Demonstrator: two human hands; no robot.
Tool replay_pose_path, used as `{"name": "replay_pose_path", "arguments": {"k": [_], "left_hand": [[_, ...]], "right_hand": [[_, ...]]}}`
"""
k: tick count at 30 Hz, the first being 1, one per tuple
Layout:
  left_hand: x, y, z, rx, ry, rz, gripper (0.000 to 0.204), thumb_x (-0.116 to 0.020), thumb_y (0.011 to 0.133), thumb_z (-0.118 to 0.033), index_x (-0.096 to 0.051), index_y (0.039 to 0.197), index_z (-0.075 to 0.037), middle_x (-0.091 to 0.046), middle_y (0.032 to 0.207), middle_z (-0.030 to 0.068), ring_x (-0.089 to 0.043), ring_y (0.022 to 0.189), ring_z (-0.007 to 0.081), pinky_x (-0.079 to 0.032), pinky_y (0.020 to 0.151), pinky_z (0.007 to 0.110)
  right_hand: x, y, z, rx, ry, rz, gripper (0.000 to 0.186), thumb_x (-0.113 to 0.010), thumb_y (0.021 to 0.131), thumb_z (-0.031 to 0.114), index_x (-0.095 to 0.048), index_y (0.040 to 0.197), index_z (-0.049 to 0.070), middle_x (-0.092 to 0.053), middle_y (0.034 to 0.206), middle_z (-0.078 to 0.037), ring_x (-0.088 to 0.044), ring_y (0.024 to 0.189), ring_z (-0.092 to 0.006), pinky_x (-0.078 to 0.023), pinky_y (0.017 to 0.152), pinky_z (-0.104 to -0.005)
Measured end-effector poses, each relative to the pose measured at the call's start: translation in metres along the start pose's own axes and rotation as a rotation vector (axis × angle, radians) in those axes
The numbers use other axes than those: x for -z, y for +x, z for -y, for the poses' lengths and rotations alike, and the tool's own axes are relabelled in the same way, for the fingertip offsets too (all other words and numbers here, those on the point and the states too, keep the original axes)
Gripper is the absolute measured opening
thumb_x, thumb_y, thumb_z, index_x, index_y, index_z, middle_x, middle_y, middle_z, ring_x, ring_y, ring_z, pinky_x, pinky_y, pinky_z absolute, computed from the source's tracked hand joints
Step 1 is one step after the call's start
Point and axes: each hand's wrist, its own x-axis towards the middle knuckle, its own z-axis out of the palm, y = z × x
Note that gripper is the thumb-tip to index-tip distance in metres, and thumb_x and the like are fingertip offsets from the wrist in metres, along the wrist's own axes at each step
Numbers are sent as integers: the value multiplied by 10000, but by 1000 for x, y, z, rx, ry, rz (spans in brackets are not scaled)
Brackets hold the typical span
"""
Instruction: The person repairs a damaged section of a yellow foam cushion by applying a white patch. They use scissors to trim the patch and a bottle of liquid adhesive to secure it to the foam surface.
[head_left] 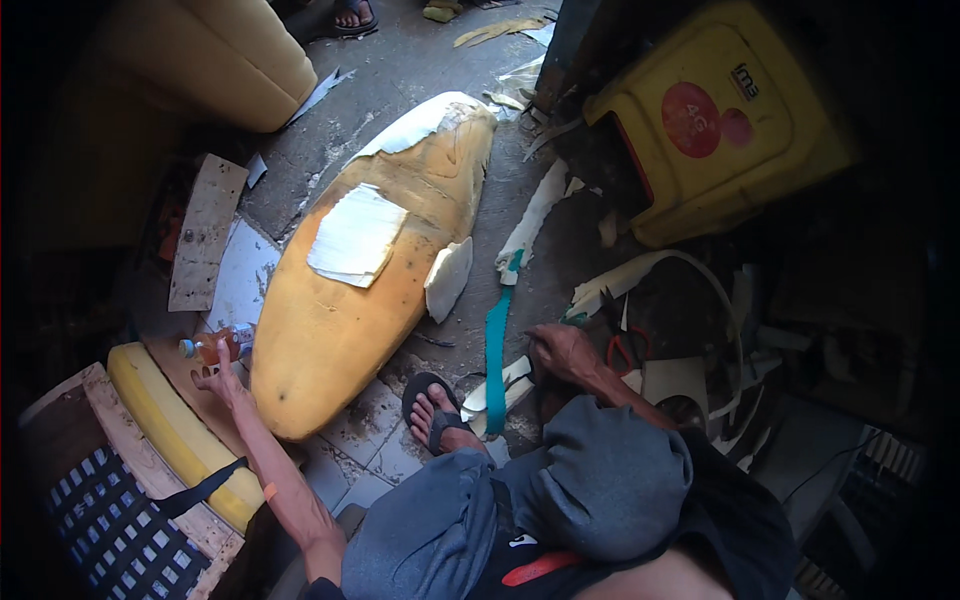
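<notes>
My left hand (222, 374) is beside a small clear bottle of orange liquid (210, 346) lying on its side. Its fingers are apart, and one overlaps the bottle; whether it touches is unclear. To the right of the bottle lies a long orange-yellow foam pad (310, 340), shaped like a motorcycle seat. A square white foam piece (358, 236) rests on top of it, and a smaller pale piece (449, 279) leans at its right side. My right hand (565, 352) is low over the floor, near red-handled scissors (628, 348). Its fingertips are hidden.
A yellow plastic stool (720, 120) stands at far right. A teal strip (497, 360) and pale foam scraps (535, 215) litter the floor. At left are a wooden board (207, 235) and a yellow foam bar (180, 430). My sandalled foot (436, 410) is near the pad.
</notes>
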Motion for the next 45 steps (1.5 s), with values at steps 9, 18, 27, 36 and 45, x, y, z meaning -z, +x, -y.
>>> {"name": "replay_pose_path", "arguments": {"k": [9,18,27,36,45], "left_hand": [[-29,56,-8,34,-54,-131,571,-882,768,-231,-611,1236,-51,-674,1170,139,-707,967,260,-617,825,384],[10,-38,-141,-758,438,-183,554,-869,809,-153,-590,1254,20,-684,1150,167,-696,966,292,-576,899,398],[14,-114,-160,-25,-107,644,471,-722,925,-147,-522,1332,-18,-603,1228,122,-611,1100,242,-491,1005,376],[-42,-202,-181,-116,205,921,628,-811,830,-85,-489,1367,-27,-608,1172,96,-607,1082,224,-476,996,352],[-78,-255,-183,-133,470,1253,698,-899,736,-190,-528,1312,-60,-710,1148,162,-692,1080,282,-532,949,400]], "right_hand": [[-1,61,2,-28,12,-198,243,-622,928,148,-710,1135,55,-695,1046,-185,-681,1003,-383,-547,872,-468],[-10,92,8,15,-55,19,233,-627,929,188,-707,1121,84,-695,1063,-166,-678,1030,-385,-551,891,-487],[78,45,-80,-232,-54,-491,280,-631,916,160,-708,1169,68,-695,1079,-191,-674,1016,-391,-533,894,-467],[127,68,-99,-328,25,-382,291,-633,919,215,-720,1149,60,-732,1038,-211,-703,991,-383,-534,886,-452],[4,101,-20,-165,159,-200,276,-631,904,232,-735,1120,97,-728,1039,-180,-693,995,-383,-540,901,-486]]}}
